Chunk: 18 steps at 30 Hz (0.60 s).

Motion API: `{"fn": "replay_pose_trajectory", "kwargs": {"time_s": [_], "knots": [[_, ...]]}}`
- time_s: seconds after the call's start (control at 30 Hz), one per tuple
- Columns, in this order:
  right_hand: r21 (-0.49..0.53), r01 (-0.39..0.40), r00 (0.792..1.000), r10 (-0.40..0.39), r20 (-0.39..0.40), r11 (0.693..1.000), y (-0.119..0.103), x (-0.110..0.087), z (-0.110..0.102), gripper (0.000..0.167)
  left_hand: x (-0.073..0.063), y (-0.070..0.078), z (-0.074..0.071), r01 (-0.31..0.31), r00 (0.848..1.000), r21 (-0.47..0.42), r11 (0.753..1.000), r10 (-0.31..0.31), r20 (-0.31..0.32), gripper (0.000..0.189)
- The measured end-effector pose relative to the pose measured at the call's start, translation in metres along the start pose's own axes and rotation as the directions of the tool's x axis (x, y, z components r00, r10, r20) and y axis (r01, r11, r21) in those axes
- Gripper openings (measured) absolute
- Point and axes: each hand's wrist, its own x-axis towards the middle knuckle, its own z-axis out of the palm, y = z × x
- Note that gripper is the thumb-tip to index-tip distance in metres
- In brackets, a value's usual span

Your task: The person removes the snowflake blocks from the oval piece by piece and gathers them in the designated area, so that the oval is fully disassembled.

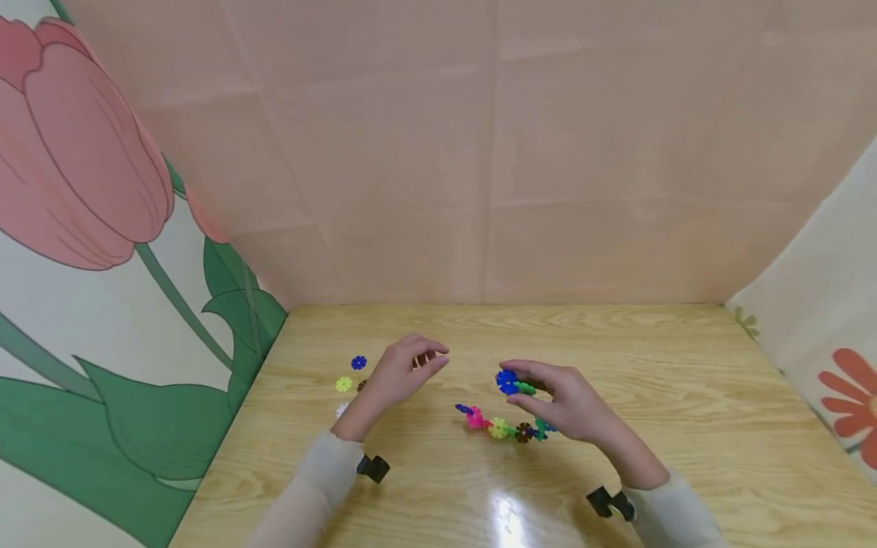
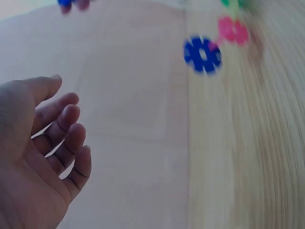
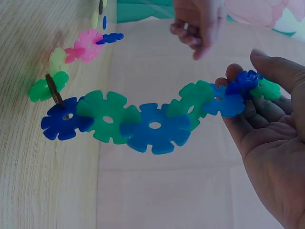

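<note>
At the far left, a cloth with tulips is covering the side wall. Next to it, on the wooden table, a few loose flower-shaped pieces are lying flat: a blue piece, a yellow piece, a brown piece and a white piece; the last two are hiding partly behind the left arm. The left hand is hovering just beside them, above the table, with its fingers bending loosely and holding nothing. Further to the right, a chain of joined flower pieces, in blue, pink, yellow, green and brown, is running from a blue end piece up to the right hand. Whether this blue end is touching the table I cannot say with certainty, because the left wrist view is blurred there. The right hand is pinching the other end of the chain, its dark blue and green pieces, between thumb and fingers. At the far right, a pale cloth with a red flower is hanging.
</note>
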Motion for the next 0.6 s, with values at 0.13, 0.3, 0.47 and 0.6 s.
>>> {"fn": "replay_pose_trajectory", "kwargs": {"time_s": [0.13,0.3,0.47,0.6], "knots": [[0.001,-0.002,1.0,0.002,0.005,1.0,0.0,0.0,0.0,0.041,-0.001,0.018,0.008,-0.049,0.999,-0.027,0.998,0.05,0.022,0.027],[-0.02,0.011,1.0,-0.011,0.001,1.0,0.0,0.0,0.0,0.042,-0.003,0.036,0.016,-0.109,0.993,-0.072,0.991,0.112,0.039,0.03],[-0.011,0.031,0.999,-0.031,-0.007,0.999,0.002,0.001,0.001,0.035,-0.006,0.049,0.023,-0.17,0.983,-0.101,0.98,0.176,0.055,0.037],[0.036,0.027,1.0,-0.027,-0.011,0.999,0.002,0.001,0.002,0.03,-0.007,0.058,0.027,-0.206,0.974,-0.12,0.971,0.215,0.068,0.043]]}}
